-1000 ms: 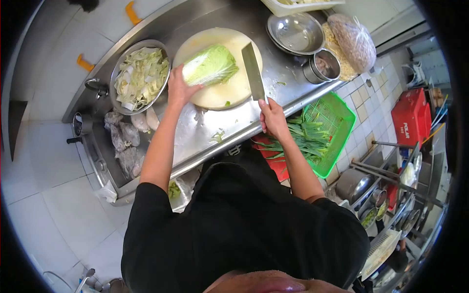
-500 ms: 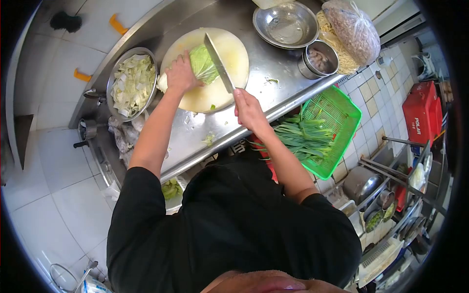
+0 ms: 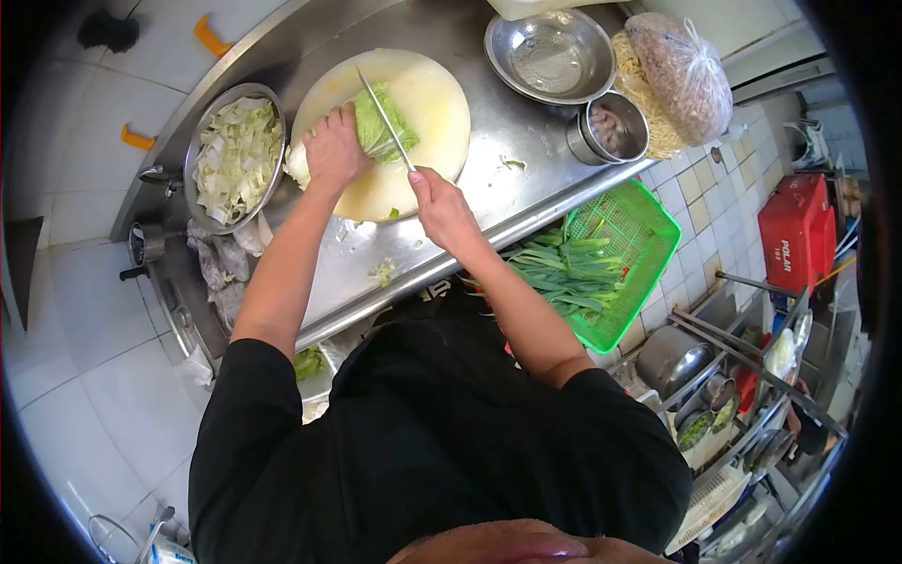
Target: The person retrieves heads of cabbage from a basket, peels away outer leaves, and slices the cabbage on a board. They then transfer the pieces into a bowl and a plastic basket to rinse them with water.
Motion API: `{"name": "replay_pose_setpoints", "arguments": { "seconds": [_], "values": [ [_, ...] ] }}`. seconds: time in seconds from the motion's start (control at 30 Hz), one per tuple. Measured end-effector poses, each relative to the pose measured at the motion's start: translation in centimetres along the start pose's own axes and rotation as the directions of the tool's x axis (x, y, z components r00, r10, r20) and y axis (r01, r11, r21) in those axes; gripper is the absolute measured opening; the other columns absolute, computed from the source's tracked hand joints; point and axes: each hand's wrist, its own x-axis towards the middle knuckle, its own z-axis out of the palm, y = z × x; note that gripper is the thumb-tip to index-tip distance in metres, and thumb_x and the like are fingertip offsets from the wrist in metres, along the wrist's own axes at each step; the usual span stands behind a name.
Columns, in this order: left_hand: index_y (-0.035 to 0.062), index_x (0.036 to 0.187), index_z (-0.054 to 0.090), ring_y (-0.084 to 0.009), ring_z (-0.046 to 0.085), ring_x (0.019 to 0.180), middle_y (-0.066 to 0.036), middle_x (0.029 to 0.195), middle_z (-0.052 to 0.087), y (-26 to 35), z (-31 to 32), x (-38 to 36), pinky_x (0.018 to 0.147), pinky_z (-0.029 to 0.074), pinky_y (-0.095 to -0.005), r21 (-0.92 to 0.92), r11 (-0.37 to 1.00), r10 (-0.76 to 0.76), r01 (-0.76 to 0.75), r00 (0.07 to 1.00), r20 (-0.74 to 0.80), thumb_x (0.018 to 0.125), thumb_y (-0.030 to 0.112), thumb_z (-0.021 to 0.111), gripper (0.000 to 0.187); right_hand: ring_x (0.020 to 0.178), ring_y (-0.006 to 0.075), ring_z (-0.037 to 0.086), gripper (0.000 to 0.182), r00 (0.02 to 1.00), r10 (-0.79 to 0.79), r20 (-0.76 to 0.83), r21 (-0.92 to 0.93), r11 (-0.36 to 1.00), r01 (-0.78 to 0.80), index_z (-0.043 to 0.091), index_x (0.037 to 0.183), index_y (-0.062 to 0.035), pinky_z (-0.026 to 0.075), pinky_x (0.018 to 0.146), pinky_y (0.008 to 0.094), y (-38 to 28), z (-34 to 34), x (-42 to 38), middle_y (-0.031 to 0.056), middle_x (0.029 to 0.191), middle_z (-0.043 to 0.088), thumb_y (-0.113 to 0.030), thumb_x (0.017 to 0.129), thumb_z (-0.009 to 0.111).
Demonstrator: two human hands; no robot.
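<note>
On the round cutting board (image 3: 427, 85) lies a head of cabbage (image 3: 399, 127), its pale end toward the left. My left hand (image 3: 334, 150) presses down on it, fingers wrapped over its top. In my right hand (image 3: 443, 209) is the handle of a long kitchen knife (image 3: 386, 118). The blade runs up and left across the cabbage, with leaf showing on both sides of it. A metal bowl (image 3: 279, 122) heaped with chopped pale cabbage (image 3: 235, 162) stands left of the board.
The board rests on a steel counter (image 3: 489, 193). Behind to the right are a steel bowl (image 3: 551, 54), a small pot (image 3: 615, 130), noodles (image 3: 646, 94) and a tied plastic bag (image 3: 684, 70). Below the counter edge sits a green basket (image 3: 658, 246) of leafy greens (image 3: 568, 273).
The knife has moved left from beside the cabbage onto it, its blade now seen more edge-on. My left hand still holds the cabbage. The whole view has shifted slightly.
</note>
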Motion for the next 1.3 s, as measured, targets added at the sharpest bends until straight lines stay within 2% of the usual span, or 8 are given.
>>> {"name": "replay_pose_setpoints", "arguments": {
  "seconds": [0.27, 0.4, 0.53, 0.73, 0.83, 0.93, 1.17, 1.3],
  "values": [
    [0.0085, 0.143, 0.043, -0.0304, 0.057, 0.116, -0.012, 0.128, 0.057, -0.6, 1.4, 0.0, 0.096, 0.043, -0.0526, 0.0, 0.999, 0.038, -0.038, 0.998, -0.059, 0.06, 0.03, 0.085, 0.095, 0.08, 0.0447, 0.065, 0.049, 0.99, 0.07, 0.121, -0.132, 0.99, -0.053, 0.061, 0.109, 0.003, 0.052, 0.075, 0.0501, 1.8, 3.6, 8.9, 0.0284, 0.09, 0.067, -0.038, 0.105, 0.034],
    [0.0066, 0.145, 0.039, -0.0317, 0.056, 0.119, -0.014, 0.131, 0.056, -0.8, 0.3, 0.2, 0.099, 0.042, -0.0545, -0.014, 1.0, 0.022, -0.022, 1.0, 0.008, 0.058, 0.035, 0.087, 0.103, 0.049, 0.0305, 0.06, 0.051, 0.963, 0.174, 0.204, -0.087, 0.983, -0.159, 0.058, 0.104, 0.0043, 0.051, 0.052, 0.043, 1.2, 1.1, 3.5, 0.0197, 0.071, 0.063, -0.04, 0.106, 0.033],
    [0.0032, 0.15, 0.031, -0.0336, 0.051, 0.127, -0.017, 0.138, 0.051, -3.1, 0.8, -0.2, 0.104, 0.039, -0.0573, -0.082, 0.994, 0.068, -0.072, 0.996, -0.051, 0.051, 0.042, 0.093, 0.123, 0.046, 0.0273, 0.057, 0.052, 0.885, 0.386, 0.26, -0.085, 0.922, -0.377, 0.057, 0.103, 0.0042, 0.049, 0.048, 0.0404, 1.8, -3.5, -3.7, 0.0175, 0.067, 0.06, -0.043, 0.106, 0.034],
    [0.0022, 0.147, 0.033, -0.0329, 0.052, 0.127, -0.016, 0.137, 0.052, -3.8, -0.8, -0.8, 0.101, 0.044, -0.0572, -0.138, 0.99, -0.004, 0.025, 0.989, 0.15, 0.051, 0.04, 0.094, 0.12, 0.078, 0.0458, 0.064, 0.05, 0.992, 0.088, 0.092, -0.076, 0.994, -0.081, 0.06, 0.111, 0.0033, 0.051, 0.075, 0.0485, -0.8, -1.8, -2.7, 0.0272, 0.085, 0.066, -0.041, 0.105, 0.038],
    [0.0025, 0.143, 0.039, -0.0317, 0.054, 0.124, -0.014, 0.133, 0.055, -3.9, -0.6, -0.7, 0.099, 0.045, -0.0561, -0.122, 0.992, 0.0, 0.014, 0.993, 0.115, 0.055, 0.037, 0.092, 0.108, 0.052, 0.023, 0.055, 0.051, 0.996, -0.005, 0.086, -0.074, 0.997, 0.011, 0.061, 0.114, 0.0008, 0.045, 0.051, 0.0364, -1.2, 0.3, 0.2, 0.0117, 0.065, 0.056, -0.044, 0.105, 0.038],
    [0.0026, 0.142, 0.041, -0.0318, 0.054, 0.123, -0.014, 0.132, 0.055, -3.7, -1.1, -0.8, 0.099, 0.046, -0.0541, -0.123, 0.992, -0.009, 0.025, 0.992, 0.124, 0.057, 0.033, 0.091, 0.103, 0.106, 0.0494, 0.059, 0.051, 0.993, 0.065, 0.1, -0.083, 0.995, -0.057, 0.062, 0.119, 0.0008, 0.045, 0.092, 0.0501, -1.9, 1.8, 1.0, 0.0319, 0.105, 0.065, -0.042, 0.104, 0.038],
    [0.0032, 0.14, 0.043, -0.0314, 0.056, 0.12, -0.014, 0.128, 0.057, -3.8, -1.3, -0.9, 0.098, 0.046, -0.0531, -0.133, 0.991, -0.001, 0.017, 0.993, 0.115, 0.059, 0.03, 0.088, 0.096, 0.103, 0.0499, 0.06, 0.052, 0.987, 0.124, 0.104, -0.103, 0.988, -0.114, 0.061, 0.119, 0.0005, 0.046, 0.091, 0.0508, -1.6, 2.2, 1.3, 0.0314, 0.103, 0.065, -0.043, 0.105, 0.037],
    [0.0038, 0.133, 0.047, -0.0303, 0.059, 0.115, -0.013, 0.122, 0.059, -4.0, 0.2, -0.6, 0.095, 0.048, -0.0535, -0.099, 0.995, 0.02, -0.014, 0.998, 0.06, 0.063, 0.027, 0.083, 0.083, 0.097, 0.0505, 0.061, 0.053, 0.99, -0.136, 0.043, -0.249, 0.958, 0.142, 0.061, 0.116, 0.0026, 0.047, 0.088, 0.053, 1.5, 5.3, 5.8, 0.0319, 0.098, 0.065, -0.042, 0.105, 0.035]
  ]
}}
